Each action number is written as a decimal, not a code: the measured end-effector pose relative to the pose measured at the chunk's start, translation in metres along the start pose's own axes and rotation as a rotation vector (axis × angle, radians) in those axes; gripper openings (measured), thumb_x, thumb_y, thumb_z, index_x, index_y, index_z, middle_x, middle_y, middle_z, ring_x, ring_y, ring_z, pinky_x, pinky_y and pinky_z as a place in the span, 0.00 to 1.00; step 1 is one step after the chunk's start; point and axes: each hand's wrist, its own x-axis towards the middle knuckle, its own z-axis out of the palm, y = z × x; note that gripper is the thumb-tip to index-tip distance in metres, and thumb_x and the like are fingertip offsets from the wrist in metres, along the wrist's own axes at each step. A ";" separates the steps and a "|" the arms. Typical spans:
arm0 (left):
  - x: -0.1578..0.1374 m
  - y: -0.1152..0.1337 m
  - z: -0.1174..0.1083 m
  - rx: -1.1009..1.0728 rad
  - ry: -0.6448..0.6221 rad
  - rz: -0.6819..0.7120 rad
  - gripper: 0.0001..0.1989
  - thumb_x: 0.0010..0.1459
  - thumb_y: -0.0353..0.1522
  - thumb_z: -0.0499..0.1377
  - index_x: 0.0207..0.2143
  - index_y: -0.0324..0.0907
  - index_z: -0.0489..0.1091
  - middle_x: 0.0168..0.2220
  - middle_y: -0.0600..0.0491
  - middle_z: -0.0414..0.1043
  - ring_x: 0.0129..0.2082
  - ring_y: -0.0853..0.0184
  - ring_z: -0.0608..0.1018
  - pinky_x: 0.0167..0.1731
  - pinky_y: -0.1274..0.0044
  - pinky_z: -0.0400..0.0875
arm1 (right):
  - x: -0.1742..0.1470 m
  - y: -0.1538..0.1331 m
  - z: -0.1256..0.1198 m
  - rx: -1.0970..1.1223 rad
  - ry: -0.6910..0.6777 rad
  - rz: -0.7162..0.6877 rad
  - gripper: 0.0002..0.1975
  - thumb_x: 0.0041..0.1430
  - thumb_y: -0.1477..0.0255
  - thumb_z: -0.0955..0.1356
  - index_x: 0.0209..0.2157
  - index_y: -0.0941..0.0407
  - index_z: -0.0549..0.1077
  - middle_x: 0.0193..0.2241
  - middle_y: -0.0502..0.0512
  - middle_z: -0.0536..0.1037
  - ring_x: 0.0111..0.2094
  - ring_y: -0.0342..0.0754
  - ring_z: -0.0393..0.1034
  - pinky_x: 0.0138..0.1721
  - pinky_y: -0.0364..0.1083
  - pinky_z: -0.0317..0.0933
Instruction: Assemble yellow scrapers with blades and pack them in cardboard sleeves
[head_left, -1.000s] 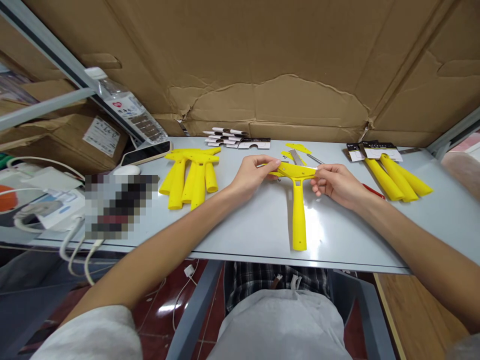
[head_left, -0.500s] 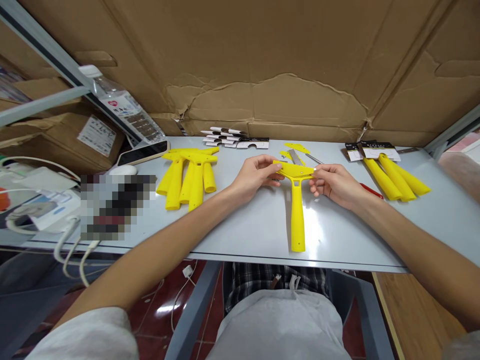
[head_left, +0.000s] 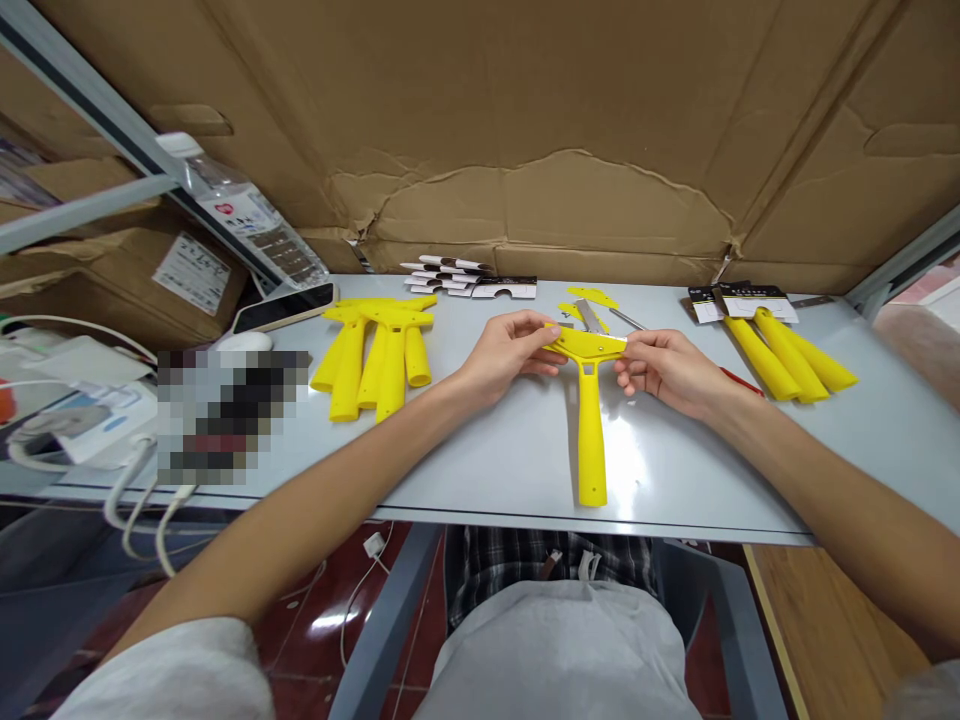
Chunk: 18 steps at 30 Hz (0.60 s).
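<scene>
A yellow scraper (head_left: 591,430) lies in front of me, its handle pointing toward my body. My left hand (head_left: 517,350) pinches the left end of its wide head, thumb on top. At the head's right end, the fingers of my right hand (head_left: 664,365) are closed on the corner. The yellow cover plate (head_left: 592,345) sits flat along the scraper's head. Just beyond are a metal blade (head_left: 588,315), a loose yellow plate (head_left: 592,297) and a thin metal rod (head_left: 627,318), perhaps a screwdriver shaft, near a red handle (head_left: 742,381) partly behind my right hand.
Several yellow scraper handles (head_left: 346,370) lie at the left. Scrapers with black-and-white cards (head_left: 757,303) lie at the right. Folded cards (head_left: 502,287) are stacked at the back against a cardboard wall (head_left: 555,210). A phone (head_left: 285,308), a bottle (head_left: 255,225) and cables (head_left: 124,495) occupy the left side.
The yellow cover plate, raised slightly at its right end before, now lies flush on the scraper's head. Both hands keep their grip at the two ends.
</scene>
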 end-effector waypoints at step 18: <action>0.001 -0.004 0.000 0.007 -0.010 0.007 0.11 0.58 0.27 0.72 0.43 0.37 0.78 0.32 0.46 0.83 0.28 0.63 0.86 0.33 0.72 0.84 | -0.002 -0.001 0.001 0.040 0.008 0.015 0.11 0.59 0.73 0.75 0.41 0.63 0.75 0.32 0.60 0.79 0.28 0.45 0.76 0.26 0.43 0.72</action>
